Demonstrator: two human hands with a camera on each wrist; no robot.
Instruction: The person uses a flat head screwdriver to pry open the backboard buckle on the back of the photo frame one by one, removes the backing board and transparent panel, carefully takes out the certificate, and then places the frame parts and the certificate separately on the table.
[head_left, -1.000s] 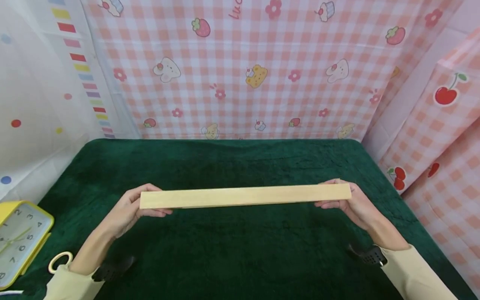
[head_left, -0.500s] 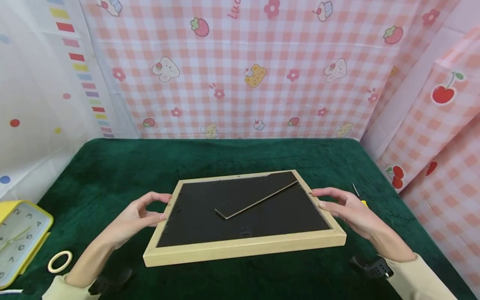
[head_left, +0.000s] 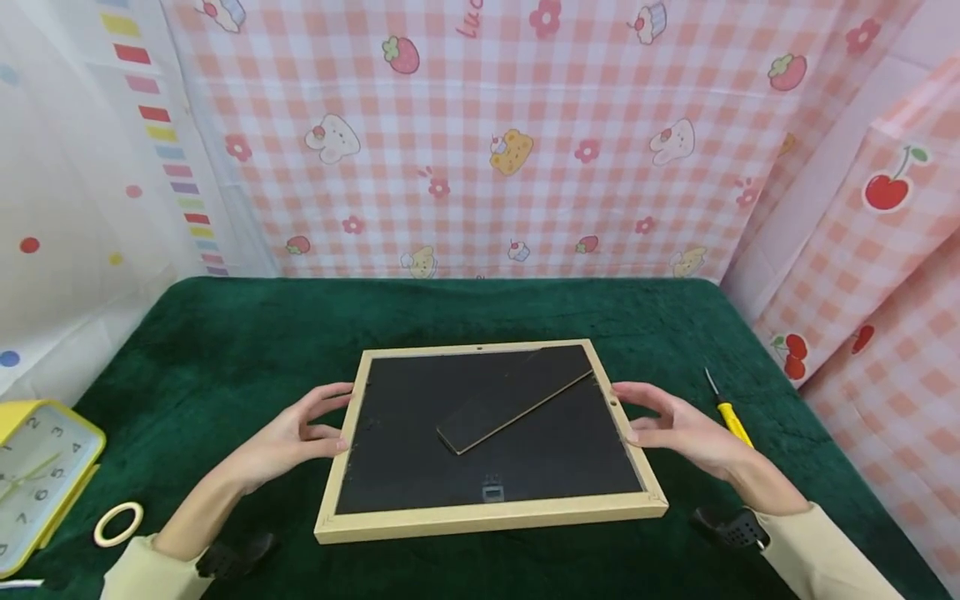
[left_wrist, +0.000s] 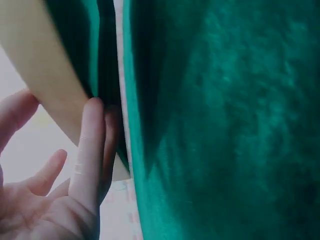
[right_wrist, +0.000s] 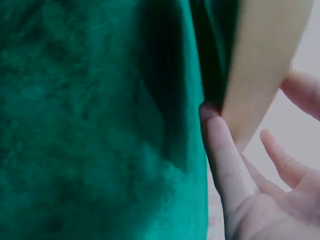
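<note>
A light wood picture frame (head_left: 491, 518) is back side up over the green cloth, its black backing board (head_left: 420, 400) and slanted black stand leg (head_left: 517, 408) showing. My left hand (head_left: 281, 442) holds the frame's left side, thumb on the top face. On the opposite side my right hand (head_left: 693, 433) grips it the same way. In the left wrist view, fingertips (left_wrist: 93, 112) reach the lower edge of the wood, with a dark gap above the cloth. The right wrist view has fingers (right_wrist: 220, 130) under that edge too. The frame's front is hidden.
A yellow-handled screwdriver (head_left: 731, 417) lies right of my right hand. To the left are a pale ring (head_left: 118, 524) and a yellow clock (head_left: 48, 483). Green cloth (head_left: 465, 308) covers the table, and a pink checked curtain (head_left: 480, 108) hangs behind it.
The frame was edge-on toward me, held up by both hands. It has tipped down to nearly flat with its back up, and the screwdriver has come into view.
</note>
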